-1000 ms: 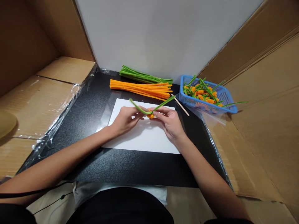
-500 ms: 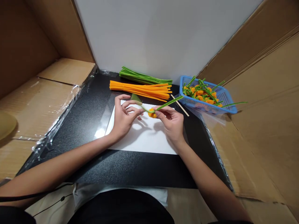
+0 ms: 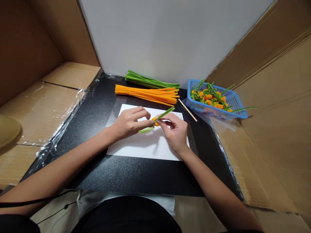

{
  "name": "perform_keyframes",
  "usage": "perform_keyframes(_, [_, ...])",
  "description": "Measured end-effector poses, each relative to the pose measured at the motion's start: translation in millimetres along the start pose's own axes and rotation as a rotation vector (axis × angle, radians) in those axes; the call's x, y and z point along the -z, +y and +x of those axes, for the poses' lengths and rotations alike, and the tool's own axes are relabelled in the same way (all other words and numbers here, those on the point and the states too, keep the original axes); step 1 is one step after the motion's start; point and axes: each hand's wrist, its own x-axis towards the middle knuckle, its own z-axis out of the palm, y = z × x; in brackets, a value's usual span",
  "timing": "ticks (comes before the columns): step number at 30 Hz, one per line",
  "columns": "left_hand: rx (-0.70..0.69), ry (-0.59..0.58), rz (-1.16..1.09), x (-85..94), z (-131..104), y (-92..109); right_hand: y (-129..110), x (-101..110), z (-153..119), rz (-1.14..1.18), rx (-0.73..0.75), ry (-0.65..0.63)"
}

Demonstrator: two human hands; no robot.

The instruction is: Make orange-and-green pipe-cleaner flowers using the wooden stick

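Over the white sheet of paper [image 3: 143,149], my right hand [image 3: 176,131] pinches a small orange pipe-cleaner flower [image 3: 156,123] between thumb and fingertips. A green pipe cleaner [image 3: 166,113] runs across the flower, one end pointing up and right. Its other end shows below the index finger of my left hand [image 3: 131,122]. That hand is closed on the green pipe cleaner beside the flower, with the index fingertip against the flower's left side; its thumb is mostly hidden.
Behind the paper lie an orange pipe-cleaner bundle [image 3: 145,94] and a green one [image 3: 150,80]. A thin wooden stick [image 3: 188,110] lies to their right. The blue basket [image 3: 239,113] holds several orange and green pieces. Cardboard panels [image 3: 274,106] flank the black table [image 3: 116,176].
My left hand has come down from its spread pose and closed in at the flower. The green pipe cleaner's left end has swung downward, and the flower has moved slightly left and lower.
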Motion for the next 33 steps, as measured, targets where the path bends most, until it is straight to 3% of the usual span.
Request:
perform_keyframes(7, [0.050,-0.040,0.125,-0.1,6.2,8.6,-0.7,-4.0,-4.3,-0.103,0.120,-0.033])
perform_keyframes(12, [0.254,-0.091,0.105,-1.7,5.9,10.0,4.0,-2.9,-0.9,-0.083,0.116,-0.234])
perform_keyframes(15, [0.420,-0.072,-0.046,-2.1,5.0,7.6,8.3,-0.4,1.4,-0.026,0.074,-0.273])
perform_keyframes(19, [0.567,-0.032,-0.224,-2.0,6.4,7.3,11.6,0.8,1.9,0.056,-0.006,-0.226])
perform_keyframes(27, [0.667,0.018,-0.375,-10.6,5.4,11.4,10.1,-6.9,-0.4,0.171,-0.163,-0.069])
perform_keyframes(33, [0.628,0.080,-0.437,-12.9,4.4,16.2,9.5,-7.2,1.4,0.212,-0.202,0.025])
